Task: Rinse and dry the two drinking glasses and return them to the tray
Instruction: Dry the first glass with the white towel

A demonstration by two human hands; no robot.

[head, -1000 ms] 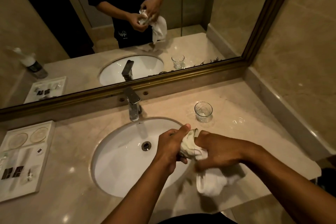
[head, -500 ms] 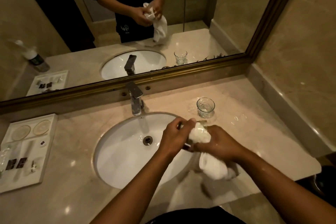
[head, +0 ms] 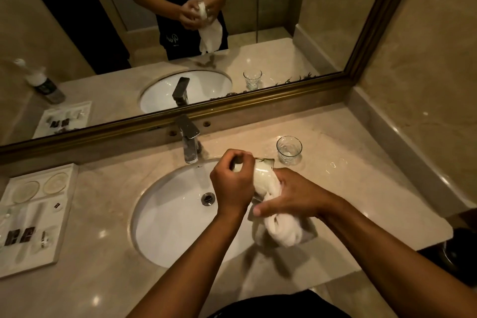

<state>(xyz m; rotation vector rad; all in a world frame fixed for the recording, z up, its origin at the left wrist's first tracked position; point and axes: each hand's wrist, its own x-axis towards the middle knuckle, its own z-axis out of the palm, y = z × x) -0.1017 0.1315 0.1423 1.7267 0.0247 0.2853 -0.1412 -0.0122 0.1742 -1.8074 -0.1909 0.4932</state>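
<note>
Tray (head: 64, 214) at far left of the counter: two round coasters at its top, both vacant, with small sachets below. That is where both glasses must end up.

Basin (head: 167, 214) centre, tap (head: 189, 137) behind it; I see no water running.

My left hand (head: 232, 186) is over the right half of the basin, fingers curled around the glass in hand (head: 264, 164), gripping it near the mouth. Only part of the rim and wall shows. The white cloth (head: 281, 230) is stuffed inside and wrapped about it.

My right hand (head: 291, 196) is closed on the cloth, bunching it against the glass body; the loose tail hangs below my palm onto the counter edge.

Second glass (head: 289, 148) stands upright on the counter to the right of the tap, well apart from the tray, with wet patches around it. I cannot tell whether it has been dried.

Judgement: I am mid-dry on the first glass. To do it well, I should turn the glass with the left hand while the right keeps the cloth pressed to the wall, then push a dry fold to the bottom. Grip should be firm but not squeezing, since the glass may be slippery. Keep the work over the counter, not the hard basin.
</note>
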